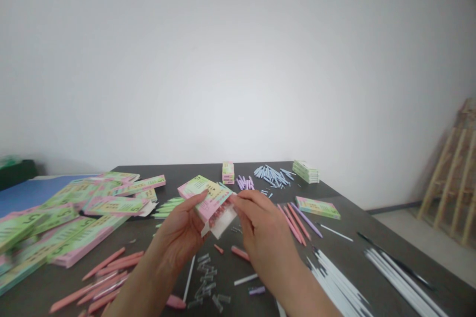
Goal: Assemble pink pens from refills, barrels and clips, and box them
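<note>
To the far side of the left hand (182, 233) a heap of pink-and-green flat boxes (70, 218) lies beside pink pen barrels (107, 277). That hand's fingers curl shut round a pen box (208, 198), steadying it while the right hand (260, 228) pinches its open end flap, seemingly to work it. Beyond the right hand, white refill tubes (334, 282) line the dark table (372, 228), against a bare white wall (238, 59).

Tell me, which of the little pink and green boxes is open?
The pink and green cardboard box held between the left hand and right hand: its end flap hangs open. The flat box beside the pink pens looks closed.
</note>
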Available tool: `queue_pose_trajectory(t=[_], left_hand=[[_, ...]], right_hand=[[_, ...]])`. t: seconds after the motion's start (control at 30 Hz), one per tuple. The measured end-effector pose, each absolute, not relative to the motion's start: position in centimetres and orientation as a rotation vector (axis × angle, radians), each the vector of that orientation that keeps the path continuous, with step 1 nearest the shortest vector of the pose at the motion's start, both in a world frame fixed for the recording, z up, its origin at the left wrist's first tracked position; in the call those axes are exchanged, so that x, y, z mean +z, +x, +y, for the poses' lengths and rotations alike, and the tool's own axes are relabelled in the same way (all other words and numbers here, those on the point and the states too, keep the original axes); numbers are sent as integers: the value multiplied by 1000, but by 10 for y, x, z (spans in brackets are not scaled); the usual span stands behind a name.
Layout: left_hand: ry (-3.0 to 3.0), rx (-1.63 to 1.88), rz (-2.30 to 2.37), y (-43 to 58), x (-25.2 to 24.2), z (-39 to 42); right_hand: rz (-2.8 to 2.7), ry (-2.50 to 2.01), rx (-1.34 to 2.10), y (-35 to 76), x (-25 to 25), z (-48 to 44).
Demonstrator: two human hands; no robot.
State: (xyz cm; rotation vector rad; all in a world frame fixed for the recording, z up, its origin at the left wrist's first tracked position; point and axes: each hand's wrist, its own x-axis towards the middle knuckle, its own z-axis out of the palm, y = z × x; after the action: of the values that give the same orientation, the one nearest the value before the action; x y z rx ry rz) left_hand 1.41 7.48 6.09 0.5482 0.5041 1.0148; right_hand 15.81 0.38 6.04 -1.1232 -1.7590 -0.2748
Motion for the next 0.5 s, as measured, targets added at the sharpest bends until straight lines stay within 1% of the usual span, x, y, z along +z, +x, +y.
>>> queue_pose_trajectory(t=[0.1, 0.23, 0.5], left_hand=[[587, 1029, 532, 14, 60, 75], [577, 1020, 541, 15, 59, 76], [511, 1041, 548, 20, 59, 72]], right_hand=[[-1728, -1161, -226, 158, 64, 3], [-1719, -1183, -336, 159, 58, 5], [-1791, -1293, -416, 156, 50, 14]])
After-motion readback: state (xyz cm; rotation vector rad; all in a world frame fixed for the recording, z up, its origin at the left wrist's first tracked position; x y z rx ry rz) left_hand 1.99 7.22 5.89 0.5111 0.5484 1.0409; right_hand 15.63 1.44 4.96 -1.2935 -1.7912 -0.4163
